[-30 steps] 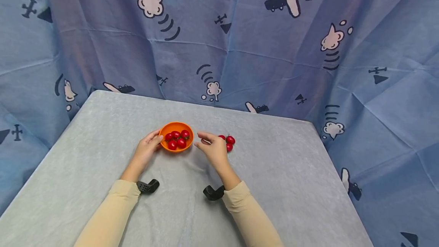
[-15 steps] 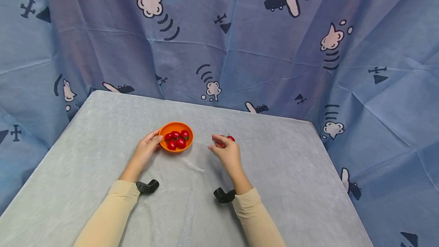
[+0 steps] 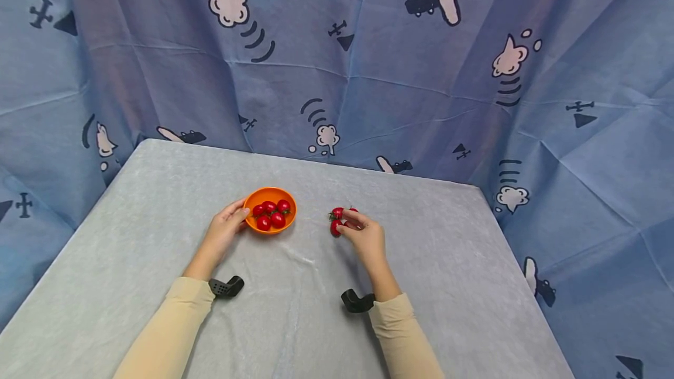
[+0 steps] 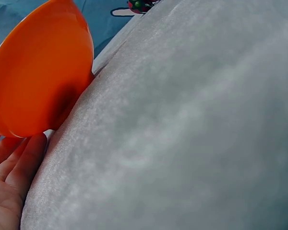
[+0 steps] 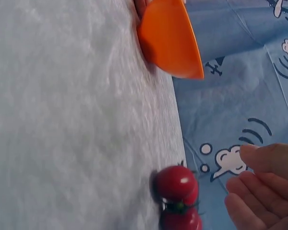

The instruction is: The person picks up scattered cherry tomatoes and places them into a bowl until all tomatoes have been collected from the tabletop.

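With the thumb over its rim and fingers along its outside, my left hand (image 3: pixel 223 227) holds an orange bowl (image 3: pixel 257 199) standing on the table. Several red cherry tomatoes (image 3: pixel 278 219) lie inside it. To the right, my right hand (image 3: pixel 367 241) hovers over a small group of loose cherry tomatoes (image 3: pixel 336 228), partly covering them from the head view. In the right wrist view, the fingers (image 5: pixel 249 189) are bent slightly, hold nothing and stand apart from the tomatoes (image 5: pixel 175 183). The left wrist view shows fingertips (image 4: pixel 31 148) against the underside of the bowl (image 4: pixel 43 72).
A grey-white cloth (image 3: pixel 295 320) covers the table. Behind its far edge hangs a blue curtain (image 3: pixel 295 34) printed with planes and clouds. Black wrist devices (image 3: pixel 227 287) sit on both forearms.
My right hand has moved right, from beside the bowl to over the loose tomatoes; the ones on the left of that group now show. My left hand and the bowl stay put.
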`<act>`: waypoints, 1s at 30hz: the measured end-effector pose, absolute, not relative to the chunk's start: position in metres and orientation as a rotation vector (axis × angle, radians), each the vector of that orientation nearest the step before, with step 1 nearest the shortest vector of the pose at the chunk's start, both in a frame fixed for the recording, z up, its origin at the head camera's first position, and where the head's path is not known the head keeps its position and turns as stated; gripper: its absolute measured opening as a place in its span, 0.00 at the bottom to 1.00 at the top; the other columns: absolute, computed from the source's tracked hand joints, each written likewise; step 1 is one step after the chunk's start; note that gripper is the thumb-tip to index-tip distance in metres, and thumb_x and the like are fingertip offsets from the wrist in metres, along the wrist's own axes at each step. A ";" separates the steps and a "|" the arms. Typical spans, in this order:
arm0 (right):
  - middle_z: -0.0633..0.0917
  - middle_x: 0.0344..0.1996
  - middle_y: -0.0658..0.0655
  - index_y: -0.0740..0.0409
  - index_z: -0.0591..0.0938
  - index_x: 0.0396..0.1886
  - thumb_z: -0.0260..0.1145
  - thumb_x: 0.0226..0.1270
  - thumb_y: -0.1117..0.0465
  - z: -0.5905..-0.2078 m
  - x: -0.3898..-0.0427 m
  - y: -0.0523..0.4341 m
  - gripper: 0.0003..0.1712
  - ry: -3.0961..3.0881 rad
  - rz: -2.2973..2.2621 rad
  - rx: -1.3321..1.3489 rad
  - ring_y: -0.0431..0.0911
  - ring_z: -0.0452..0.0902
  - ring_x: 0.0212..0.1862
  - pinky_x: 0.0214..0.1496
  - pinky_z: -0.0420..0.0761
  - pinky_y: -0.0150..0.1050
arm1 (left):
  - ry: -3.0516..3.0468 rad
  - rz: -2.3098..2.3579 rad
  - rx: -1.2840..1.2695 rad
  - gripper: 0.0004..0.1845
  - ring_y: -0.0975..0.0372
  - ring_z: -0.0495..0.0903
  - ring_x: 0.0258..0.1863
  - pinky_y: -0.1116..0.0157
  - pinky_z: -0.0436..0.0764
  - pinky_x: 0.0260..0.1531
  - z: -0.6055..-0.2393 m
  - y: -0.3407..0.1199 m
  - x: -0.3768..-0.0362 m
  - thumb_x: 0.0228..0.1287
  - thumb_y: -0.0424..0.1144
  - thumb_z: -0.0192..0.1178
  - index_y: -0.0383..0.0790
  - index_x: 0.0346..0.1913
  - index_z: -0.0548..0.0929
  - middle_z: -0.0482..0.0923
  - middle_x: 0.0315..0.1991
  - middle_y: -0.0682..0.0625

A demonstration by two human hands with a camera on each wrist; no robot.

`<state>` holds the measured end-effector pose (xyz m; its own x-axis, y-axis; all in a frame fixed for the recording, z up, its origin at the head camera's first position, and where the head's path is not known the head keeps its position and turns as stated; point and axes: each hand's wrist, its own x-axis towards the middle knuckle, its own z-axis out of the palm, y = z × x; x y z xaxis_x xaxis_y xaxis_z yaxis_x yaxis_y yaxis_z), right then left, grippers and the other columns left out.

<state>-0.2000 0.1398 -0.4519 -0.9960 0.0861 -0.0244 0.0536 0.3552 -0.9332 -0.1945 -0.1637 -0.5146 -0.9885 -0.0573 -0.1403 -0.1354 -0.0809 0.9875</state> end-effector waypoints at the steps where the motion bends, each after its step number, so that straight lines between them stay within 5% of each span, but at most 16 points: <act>1: 0.86 0.52 0.65 0.65 0.85 0.53 0.74 0.55 0.71 -0.452 -0.200 0.142 0.23 -2.558 1.769 -0.147 0.57 0.84 0.55 0.53 0.85 0.38 | 2.092 2.261 -0.224 0.28 0.82 0.77 0.44 0.81 0.78 0.47 -0.515 -0.164 -0.195 0.77 0.41 0.50 0.33 0.74 0.64 0.67 0.71 0.34; 6: 0.86 0.54 0.65 0.66 0.84 0.54 0.73 0.56 0.71 -0.455 -0.202 0.151 0.23 -2.538 1.780 -0.186 0.56 0.83 0.57 0.51 0.85 0.34 | 2.083 2.263 -0.229 0.28 0.82 0.77 0.44 0.81 0.78 0.47 -0.515 -0.164 -0.194 0.77 0.41 0.50 0.34 0.74 0.64 0.67 0.71 0.35; 14: 0.84 0.56 0.64 0.65 0.84 0.55 0.73 0.57 0.71 -0.459 -0.202 0.160 0.23 -2.570 1.716 -0.198 0.56 0.80 0.61 0.63 0.80 0.45 | 2.079 2.269 -0.221 0.28 0.82 0.76 0.45 0.82 0.78 0.48 -0.514 -0.164 -0.193 0.77 0.41 0.50 0.33 0.74 0.63 0.66 0.71 0.35; 30: 0.84 0.56 0.66 0.68 0.83 0.55 0.73 0.57 0.72 -0.471 -0.205 0.169 0.24 -2.560 1.709 -0.225 0.58 0.79 0.62 0.64 0.79 0.46 | 2.052 2.273 -0.230 0.28 0.82 0.76 0.45 0.82 0.77 0.48 -0.514 -0.164 -0.194 0.77 0.41 0.50 0.34 0.75 0.63 0.66 0.72 0.36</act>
<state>-0.2054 0.1688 -0.4709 -0.9878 0.1515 -0.0351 0.0905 0.3767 -0.9219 -0.1940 -0.1638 -0.5139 -0.9863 -0.0474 -0.1581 -0.1524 -0.1054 0.9827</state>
